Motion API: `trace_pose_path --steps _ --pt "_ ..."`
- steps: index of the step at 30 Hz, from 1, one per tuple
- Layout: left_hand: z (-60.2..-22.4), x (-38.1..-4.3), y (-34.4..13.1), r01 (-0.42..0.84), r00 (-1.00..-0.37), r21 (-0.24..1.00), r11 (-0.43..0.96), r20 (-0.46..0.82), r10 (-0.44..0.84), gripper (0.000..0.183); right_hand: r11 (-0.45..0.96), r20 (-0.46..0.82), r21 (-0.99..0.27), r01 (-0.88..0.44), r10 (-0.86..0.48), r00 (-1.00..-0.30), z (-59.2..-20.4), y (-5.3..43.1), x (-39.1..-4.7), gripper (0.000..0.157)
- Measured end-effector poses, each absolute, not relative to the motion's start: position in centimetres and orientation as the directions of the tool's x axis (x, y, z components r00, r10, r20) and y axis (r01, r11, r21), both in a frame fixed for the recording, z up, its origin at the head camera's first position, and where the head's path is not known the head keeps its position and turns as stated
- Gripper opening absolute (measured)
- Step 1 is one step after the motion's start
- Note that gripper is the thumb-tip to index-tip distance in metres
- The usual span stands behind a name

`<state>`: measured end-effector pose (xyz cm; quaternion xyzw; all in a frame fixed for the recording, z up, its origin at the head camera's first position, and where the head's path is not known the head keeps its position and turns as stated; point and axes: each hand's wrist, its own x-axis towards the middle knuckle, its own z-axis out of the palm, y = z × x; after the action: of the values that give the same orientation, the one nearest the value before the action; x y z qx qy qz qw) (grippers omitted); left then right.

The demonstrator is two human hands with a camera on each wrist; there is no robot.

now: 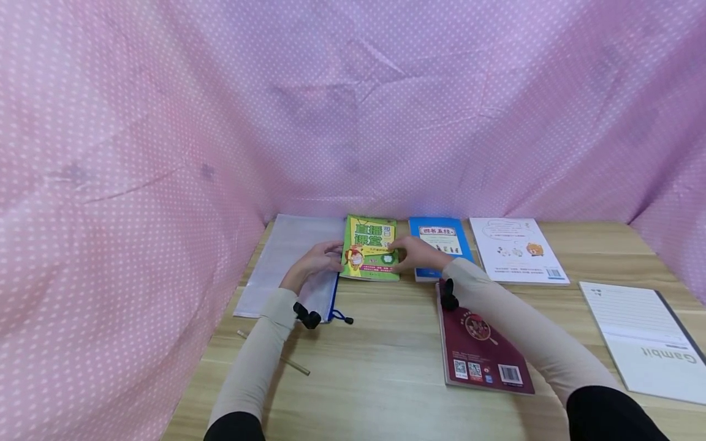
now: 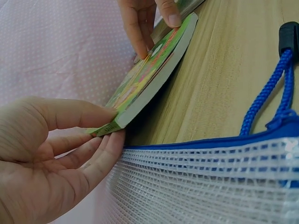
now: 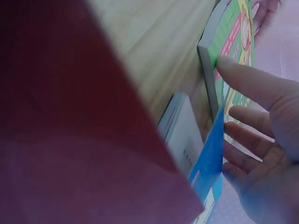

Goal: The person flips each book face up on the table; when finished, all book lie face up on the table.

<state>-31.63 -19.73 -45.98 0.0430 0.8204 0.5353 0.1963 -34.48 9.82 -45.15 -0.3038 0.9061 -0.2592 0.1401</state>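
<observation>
A green and yellow book point(image 1: 368, 236) with a cartoon cover lies near the back of the table, one side tilted up in the left wrist view. My left hand point(image 1: 317, 262) pinches its left edge, thumb point(image 2: 81, 114) on the cover and fingers beneath the spine. At the opposite side is my right hand point(image 1: 421, 253). Its thumb point(image 3: 252, 79) touches the cover by the corner, while the loosely bent fingers reach along that side. Just right of the green book lies a blue book point(image 1: 466, 244), partly covered by the right hand.
A translucent mesh zipper pouch point(image 1: 287, 236) with a blue cord point(image 2: 266, 93) lies under the left hand. The right forearm passes over a maroon book point(image 1: 480, 361). Farther right are a white book point(image 1: 513, 245) and a Gambit notepad point(image 1: 640, 331). A thin stick point(image 1: 295, 366) lies by the left forearm.
</observation>
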Motion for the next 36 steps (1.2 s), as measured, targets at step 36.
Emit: trace_pose_path --steps 36 --pt "-46.0 -31.3 -18.8 -0.137 -0.917 0.826 0.547 -0.315 0.246 0.087 0.612 -0.073 -0.647 -0.455 -0.643 -0.762 -46.0 11.5 -34.9 0.062"
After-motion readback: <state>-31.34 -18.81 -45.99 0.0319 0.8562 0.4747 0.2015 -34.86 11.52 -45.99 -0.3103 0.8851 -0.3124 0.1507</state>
